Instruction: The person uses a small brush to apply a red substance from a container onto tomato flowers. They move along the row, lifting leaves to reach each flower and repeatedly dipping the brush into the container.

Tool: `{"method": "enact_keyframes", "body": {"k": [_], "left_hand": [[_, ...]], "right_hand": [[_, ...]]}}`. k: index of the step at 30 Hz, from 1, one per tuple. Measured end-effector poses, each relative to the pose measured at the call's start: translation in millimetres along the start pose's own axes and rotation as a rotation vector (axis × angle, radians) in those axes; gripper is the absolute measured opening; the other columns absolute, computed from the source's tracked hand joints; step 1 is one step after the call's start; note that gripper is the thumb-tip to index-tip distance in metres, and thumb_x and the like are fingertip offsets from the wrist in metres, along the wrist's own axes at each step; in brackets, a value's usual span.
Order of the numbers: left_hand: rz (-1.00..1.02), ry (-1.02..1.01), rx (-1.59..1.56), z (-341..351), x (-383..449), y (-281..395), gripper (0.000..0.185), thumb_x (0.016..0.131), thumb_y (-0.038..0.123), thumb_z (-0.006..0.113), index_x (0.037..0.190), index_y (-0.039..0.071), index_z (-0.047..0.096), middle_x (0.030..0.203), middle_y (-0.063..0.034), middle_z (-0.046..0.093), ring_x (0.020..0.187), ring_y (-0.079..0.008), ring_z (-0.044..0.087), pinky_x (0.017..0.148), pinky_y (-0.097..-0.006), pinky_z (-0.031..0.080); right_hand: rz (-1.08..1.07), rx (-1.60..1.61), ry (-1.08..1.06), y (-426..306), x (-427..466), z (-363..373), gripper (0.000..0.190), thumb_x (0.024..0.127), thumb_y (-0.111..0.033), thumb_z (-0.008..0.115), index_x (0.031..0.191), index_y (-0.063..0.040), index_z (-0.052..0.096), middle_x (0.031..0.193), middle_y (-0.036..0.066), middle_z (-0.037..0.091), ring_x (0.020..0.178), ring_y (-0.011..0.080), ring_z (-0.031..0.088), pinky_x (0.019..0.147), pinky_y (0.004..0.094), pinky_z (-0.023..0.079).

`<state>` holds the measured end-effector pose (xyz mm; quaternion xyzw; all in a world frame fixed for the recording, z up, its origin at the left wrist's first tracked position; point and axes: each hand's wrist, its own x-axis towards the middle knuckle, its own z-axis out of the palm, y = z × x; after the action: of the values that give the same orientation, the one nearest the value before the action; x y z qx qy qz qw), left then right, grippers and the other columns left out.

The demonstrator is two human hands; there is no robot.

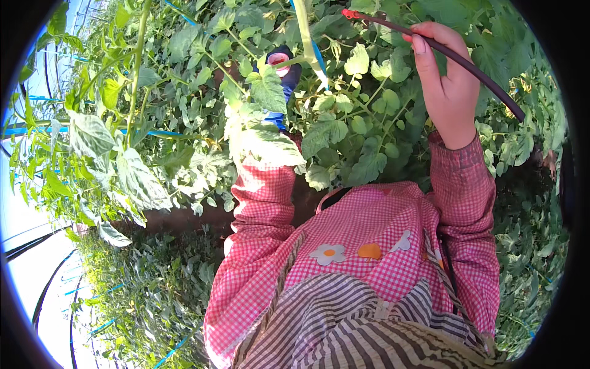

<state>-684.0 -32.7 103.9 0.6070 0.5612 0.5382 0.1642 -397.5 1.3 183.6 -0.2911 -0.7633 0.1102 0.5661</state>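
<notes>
My right hand point(447, 87), upper right, grips a thin dark rod point(479, 69) between thumb and fingers. The rod's bright red tip point(351, 14) points left, over tomato foliage. My left sleeve point(263, 193) reaches up into the plants, and leaves point(269, 143) cover my left hand. Just beyond that sleeve is a dark blue object point(290, 80) with a round pink-red opening or face point(279, 63); whether my left hand holds it cannot be seen. A thick pale green stem point(303, 32) with blue twine point(318, 57) beside it runs down between the blue object and the rod.
Dense tomato plants point(368, 161) surround both arms. Another upright stem point(138, 69) and large drooping leaves point(138, 180) stand at the left. Blue twine point(156, 133) crosses there. A further plant row point(152, 286) lies lower left, near dark curved lines point(50, 286) against bright light.
</notes>
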Motion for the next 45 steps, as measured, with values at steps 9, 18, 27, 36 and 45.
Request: {"method": "enact_keyframes", "body": {"k": [9,18,27,36,45], "left_hand": [[0.011,0.015,-0.004,4,8,1,0.055,0.072,-0.001,0.078,0.123,0.005,0.057,0.113,-0.0069,0.062,0.099,-0.017,0.061,0.09,-0.0302,0.051],[0.054,0.033,-0.048,15,32,0,0.054,0.072,-0.001,0.078,0.122,0.005,0.057,0.112,-0.0067,0.063,0.098,-0.0168,0.061,0.09,-0.0301,0.051],[0.074,0.029,-0.071,10,40,1,0.053,0.073,-0.001,0.078,0.122,0.005,0.058,0.112,-0.0065,0.063,0.098,-0.0167,0.062,0.089,-0.03,0.051],[0.032,0.026,-0.073,11,20,-1,0.052,0.073,-0.001,0.077,0.122,0.005,0.058,0.111,-0.0063,0.063,0.098,-0.0165,0.062,0.089,-0.03,0.051],[0.024,0.023,-0.078,12,12,-1,0.052,0.074,-0.001,0.077,0.121,0.005,0.058,0.11,-0.0061,0.063,0.097,-0.0164,0.062,0.089,-0.0299,0.051]], "right_hand": [[-0.291,0.472,0.156,-8,-13,-16,0.019,0.092,-0.004,0.061,0.106,0.005,0.053,0.086,0.018,0.063,0.068,0.0199,0.061,0.063,0.0294,0.053],[-0.374,0.327,0.066,-57,40,5,0.023,0.085,-0.004,0.073,0.101,0.004,0.059,0.082,0.013,0.066,0.071,0.0177,0.064,0.063,0.0258,0.052],[-0.138,0.039,-0.167,-79,70,35,0.018,0.095,-0.002,0.06,0.113,0.001,0.063,0.098,0.005,0.065,0.082,0.0078,0.061,0.069,0.0199,0.047],[-0.433,-0.329,-0.027,-65,76,56,0.015,0.087,-0.012,0.07,0.099,-0.003,0.068,0.089,0.01,0.07,0.075,0.0245,0.066,0.067,0.03,0.051],[-0.301,-0.154,-0.003,-52,63,50,0.013,0.086,-0.007,0.071,0.097,-0.004,0.068,0.076,-0.001,0.064,0.05,0.0052,0.037,0.046,0.0223,0.031]]}}
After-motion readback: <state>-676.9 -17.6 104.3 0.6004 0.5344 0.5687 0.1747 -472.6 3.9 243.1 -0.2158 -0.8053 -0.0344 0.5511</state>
